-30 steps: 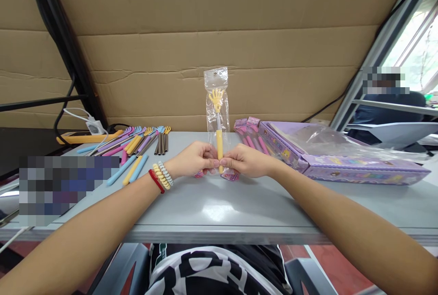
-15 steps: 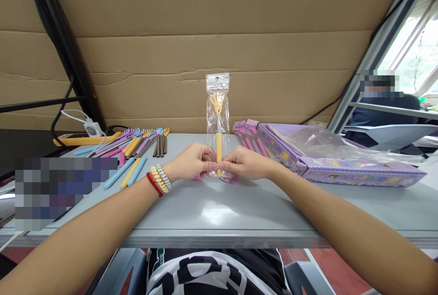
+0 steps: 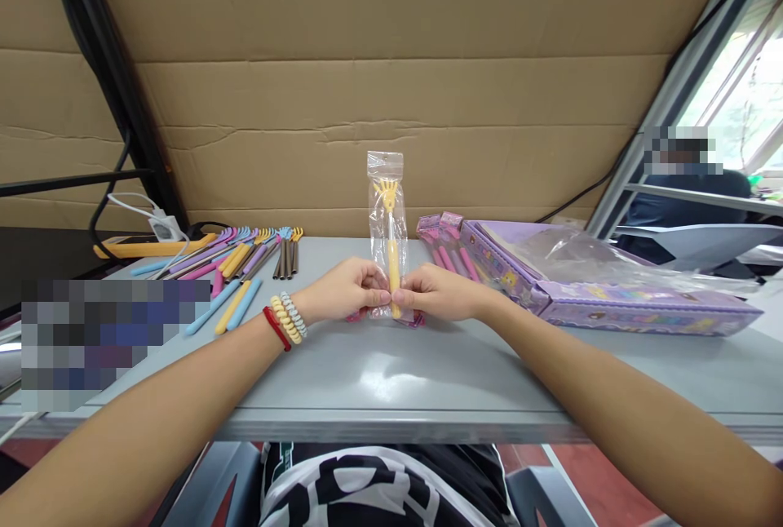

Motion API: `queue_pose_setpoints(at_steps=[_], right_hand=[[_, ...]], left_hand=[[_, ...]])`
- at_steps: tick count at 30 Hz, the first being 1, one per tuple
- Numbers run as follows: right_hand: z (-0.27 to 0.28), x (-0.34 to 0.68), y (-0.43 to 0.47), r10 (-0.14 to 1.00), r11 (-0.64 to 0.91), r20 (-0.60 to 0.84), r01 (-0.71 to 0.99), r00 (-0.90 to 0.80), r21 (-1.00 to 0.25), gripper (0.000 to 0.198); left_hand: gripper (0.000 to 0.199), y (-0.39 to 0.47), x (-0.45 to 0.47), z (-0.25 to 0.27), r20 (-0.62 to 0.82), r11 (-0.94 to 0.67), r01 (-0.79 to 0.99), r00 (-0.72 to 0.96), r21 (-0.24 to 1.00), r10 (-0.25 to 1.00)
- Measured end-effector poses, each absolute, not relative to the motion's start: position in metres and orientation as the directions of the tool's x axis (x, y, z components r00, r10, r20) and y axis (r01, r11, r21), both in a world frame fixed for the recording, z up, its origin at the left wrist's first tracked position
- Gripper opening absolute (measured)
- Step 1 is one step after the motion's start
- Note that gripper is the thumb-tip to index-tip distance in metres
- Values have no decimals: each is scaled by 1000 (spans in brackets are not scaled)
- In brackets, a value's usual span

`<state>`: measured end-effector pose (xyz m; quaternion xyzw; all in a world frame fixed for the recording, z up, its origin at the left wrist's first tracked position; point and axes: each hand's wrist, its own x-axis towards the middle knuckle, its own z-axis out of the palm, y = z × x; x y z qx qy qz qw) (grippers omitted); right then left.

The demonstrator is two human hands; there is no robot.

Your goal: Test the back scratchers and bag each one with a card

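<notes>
A yellow back scratcher (image 3: 393, 258) with a hand-shaped head and a pale metal rod stands upright in a clear plastic bag (image 3: 386, 161) at the middle of the table. My left hand (image 3: 351, 290) pinches the lower part of the bagged scratcher from the left, thumb pointing inward. From the right, my right hand (image 3: 437, 290) pinches it at the same height, so both thumbs nearly meet at the handle. Pink bits of packaging show beneath my hands, partly hidden by them.
Loose back scratchers (image 3: 245, 254) in several colours lie at the left, beside separate blue and yellow handles (image 3: 229, 311). Pink packaged scratchers (image 3: 449, 245) lean against a purple box (image 3: 648, 307) with plastic on it. A cardboard wall (image 3: 391, 95) rises behind; a person (image 3: 685, 184) sits far right.
The bagged back scratcher has dropped slightly, and its head has turned so the fingers face differently. The bag's top has tipped a little left. Both hands keep nearly the same place.
</notes>
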<state>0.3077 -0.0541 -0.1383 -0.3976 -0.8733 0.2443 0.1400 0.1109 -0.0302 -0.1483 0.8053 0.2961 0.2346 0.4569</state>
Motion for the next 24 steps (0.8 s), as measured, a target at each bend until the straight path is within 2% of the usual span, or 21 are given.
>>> queue_pose_setpoints(at_steps=[4,9,16,24], right_hand=[[-140,308,-52,760,538,53,582,-647,-610,45],[-143,309,-49,746,421,-79,560,-662,-714,49],[-141,309,-53,797,428,-58,631,-601,-648,49],[-142,310,-51,771,474,-8,583,-636,-659,49]], left_hand=[[25,-30,111,-150,111,-390,226,729,893,675],[28,-32,111,-149,112,-406,246,723,880,682],[38,-30,111,-148,109,-433,311,694,846,712],[34,-31,110,-149,81,-396,302,698,867,711]])
